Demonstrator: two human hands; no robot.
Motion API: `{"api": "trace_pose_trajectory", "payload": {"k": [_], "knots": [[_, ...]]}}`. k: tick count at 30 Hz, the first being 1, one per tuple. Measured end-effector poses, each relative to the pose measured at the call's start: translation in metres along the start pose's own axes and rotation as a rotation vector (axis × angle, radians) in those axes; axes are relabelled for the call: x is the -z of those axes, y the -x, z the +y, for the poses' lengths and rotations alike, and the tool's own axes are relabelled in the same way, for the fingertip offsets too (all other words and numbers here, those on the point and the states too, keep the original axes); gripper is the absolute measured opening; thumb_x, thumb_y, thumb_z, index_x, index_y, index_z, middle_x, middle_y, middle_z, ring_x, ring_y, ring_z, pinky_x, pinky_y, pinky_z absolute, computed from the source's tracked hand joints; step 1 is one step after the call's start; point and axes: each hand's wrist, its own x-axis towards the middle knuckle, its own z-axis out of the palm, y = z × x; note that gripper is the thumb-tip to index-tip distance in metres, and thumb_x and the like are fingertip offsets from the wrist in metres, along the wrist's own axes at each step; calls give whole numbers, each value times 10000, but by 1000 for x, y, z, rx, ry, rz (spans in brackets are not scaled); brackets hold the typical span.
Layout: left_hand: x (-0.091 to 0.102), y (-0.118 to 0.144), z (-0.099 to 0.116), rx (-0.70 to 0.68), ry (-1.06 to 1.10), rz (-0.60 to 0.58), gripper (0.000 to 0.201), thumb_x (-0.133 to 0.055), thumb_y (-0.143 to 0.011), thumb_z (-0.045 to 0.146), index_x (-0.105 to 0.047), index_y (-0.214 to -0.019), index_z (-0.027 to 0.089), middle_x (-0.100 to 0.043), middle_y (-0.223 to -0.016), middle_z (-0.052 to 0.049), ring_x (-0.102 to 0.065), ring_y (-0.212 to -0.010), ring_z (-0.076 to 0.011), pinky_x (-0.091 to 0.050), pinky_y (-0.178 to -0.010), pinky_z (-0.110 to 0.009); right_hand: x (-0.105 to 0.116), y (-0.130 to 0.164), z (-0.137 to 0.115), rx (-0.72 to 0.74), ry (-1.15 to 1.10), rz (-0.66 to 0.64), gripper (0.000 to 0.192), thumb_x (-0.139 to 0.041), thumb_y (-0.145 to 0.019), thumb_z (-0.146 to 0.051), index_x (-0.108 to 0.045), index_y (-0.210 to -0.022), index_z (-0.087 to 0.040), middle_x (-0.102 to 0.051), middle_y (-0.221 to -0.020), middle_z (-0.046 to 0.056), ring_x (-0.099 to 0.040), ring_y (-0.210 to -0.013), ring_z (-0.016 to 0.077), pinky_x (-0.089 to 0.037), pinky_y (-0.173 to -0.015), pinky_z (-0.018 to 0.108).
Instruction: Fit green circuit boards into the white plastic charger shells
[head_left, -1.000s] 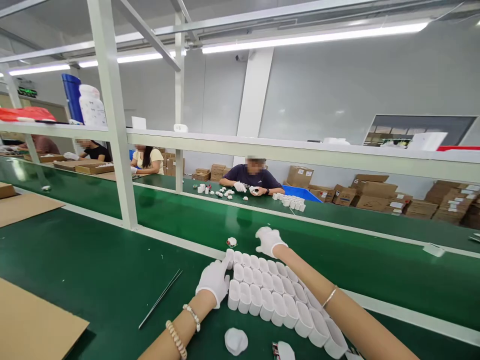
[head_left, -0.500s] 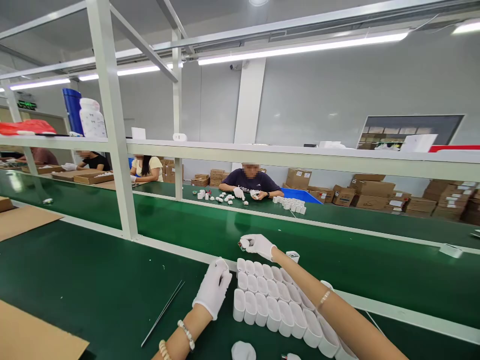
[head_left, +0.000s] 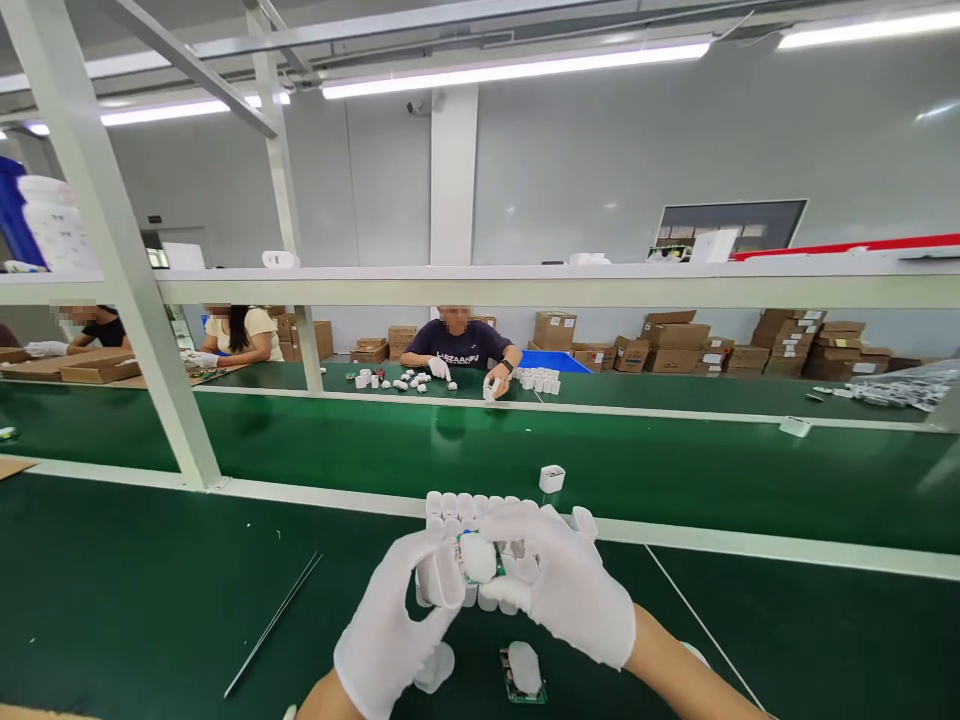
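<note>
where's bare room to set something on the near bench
Right of the thin white line, below the white strip; left of the tweezers, bar small specks. Crowded: around left hand and right hand, among white cups and a padded circuit board.

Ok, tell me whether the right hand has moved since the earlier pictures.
Yes: the right hand has come back from beyond the near rail to this side of it.

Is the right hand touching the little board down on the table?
Apart. The head view shows dark table between the right hand and the little board.
</note>
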Motion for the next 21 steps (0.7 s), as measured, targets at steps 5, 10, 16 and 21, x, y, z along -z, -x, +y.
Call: {"api": "trace_pose_trajectory", "payload": {"k": [5,10,16,21], "knots": [[5,15,3,-179,-108,-48,542,-588,-817,136,-424,-1297,328,-614,-1247,-51,-605,-1138,-218,-520,-968,-384,-3,-3,-23,203,-24,-116,176,-770,-711,-94,-636,-725,-208,-667,-815,-14,-627,-824,163,-491,-759,267],[10,18,1,-236,-182,-16,581,-580,-793,91,-417,-1307,307,-636,-1222,-53,-626,-1109,-215,-545,-939,-343,-5,-2,-28,207,48,-127,169,-776,-722,-116,-641,-756,-214,-668,-884,-19,-622,-838,142,-474,-762,246],[9,20,4,-242,-196,47,522,-565,-794,95,-454,-1269,279,-662,-1189,-50,-644,-1084,-203,-557,-930,-316,-10,5,-32,233,131,-67,235,-756,-703,-54,-576,-728,-203,-619,-797,-57,-562,-747,114,-383,-664,236],[8,21,2,-240,-193,62,523,-573,-780,97,-470,-1262,272,-667,-1185,-51,-651,-1072,-203,-557,-928,-306,-17,11,-27,262,220,-105,167,-663,-790,-111,-528,-751,-201,-593,-788,-28,-490,-707,137,-337,-653,276]]}}
